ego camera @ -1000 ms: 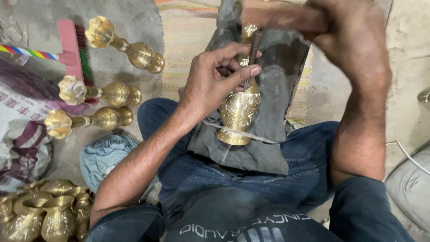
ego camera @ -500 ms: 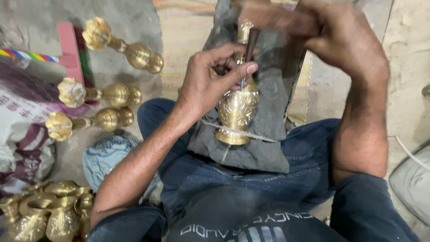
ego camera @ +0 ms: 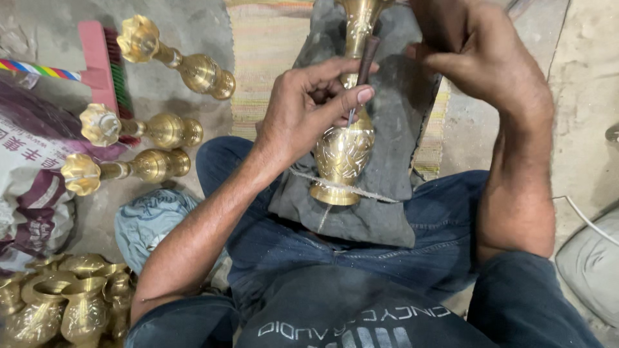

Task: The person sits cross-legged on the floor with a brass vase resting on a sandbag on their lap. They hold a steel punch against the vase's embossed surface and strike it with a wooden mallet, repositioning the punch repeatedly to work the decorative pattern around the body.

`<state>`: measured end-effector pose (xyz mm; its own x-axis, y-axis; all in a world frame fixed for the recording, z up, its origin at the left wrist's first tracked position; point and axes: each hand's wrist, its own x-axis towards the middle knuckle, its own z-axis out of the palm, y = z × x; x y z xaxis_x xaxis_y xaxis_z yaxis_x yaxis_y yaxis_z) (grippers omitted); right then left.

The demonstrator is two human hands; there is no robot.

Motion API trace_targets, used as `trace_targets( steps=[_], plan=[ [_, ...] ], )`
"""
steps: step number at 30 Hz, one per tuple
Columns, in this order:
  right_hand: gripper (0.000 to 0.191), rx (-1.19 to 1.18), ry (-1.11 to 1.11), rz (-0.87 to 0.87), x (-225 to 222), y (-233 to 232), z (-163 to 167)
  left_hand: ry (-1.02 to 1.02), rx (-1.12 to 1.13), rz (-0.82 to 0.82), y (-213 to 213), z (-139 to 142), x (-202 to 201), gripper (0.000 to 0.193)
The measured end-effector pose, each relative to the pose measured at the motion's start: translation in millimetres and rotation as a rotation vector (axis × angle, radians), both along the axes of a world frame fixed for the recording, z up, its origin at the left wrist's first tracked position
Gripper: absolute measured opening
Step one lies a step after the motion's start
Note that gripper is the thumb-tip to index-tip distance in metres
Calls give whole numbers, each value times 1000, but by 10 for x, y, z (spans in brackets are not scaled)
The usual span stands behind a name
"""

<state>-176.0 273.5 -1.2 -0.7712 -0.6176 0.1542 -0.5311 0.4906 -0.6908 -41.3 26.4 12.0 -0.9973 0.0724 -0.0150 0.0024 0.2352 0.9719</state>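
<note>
A brass vase point(ego camera: 343, 151) lies along my lap on a dark grey cloth point(ego camera: 380, 174), its foot toward me and a thin string across the foot. My left hand point(ego camera: 309, 106) pinches a slim chisel with a dark handle point(ego camera: 366, 61), its tip resting on the vase's engraved belly. Above the vase's neck, my right hand point(ego camera: 477, 55) is raised with its fingers closed; what it grips is cut off by the frame's top edge.
Three brass vases point(ego camera: 138, 129) lie on the grey floor at left beside a pink brush point(ego camera: 103, 67). Several more brass vases point(ego camera: 61, 312) stand at bottom left. A printed bag point(ego camera: 29, 187), a blue cloth point(ego camera: 151, 216) and a striped mat point(ego camera: 271, 58) lie around.
My right hand has risen and shifted right, away from the chisel's top. The left hand keeps the chisel on the vase. The view moved slightly.
</note>
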Motion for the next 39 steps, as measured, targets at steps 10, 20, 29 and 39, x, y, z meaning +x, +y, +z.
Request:
trace_targets(
  steps=[10, 20, 29, 39],
  plan=[
    [33, -5, 61, -60, 13, -19, 14, -7, 0, -41, -30, 21, -33, 41],
    [27, 126, 255, 65, 60, -45, 30, -22, -12, -57, -54, 25, -30, 40],
    [31, -71, 14, -86, 42, -41, -7, -3, 6, -66, -52, 25, -24, 42],
    [37, -34, 121, -103, -11, 44, -199, 23, 85, -64, -95, 46, 56, 38]
  ],
)
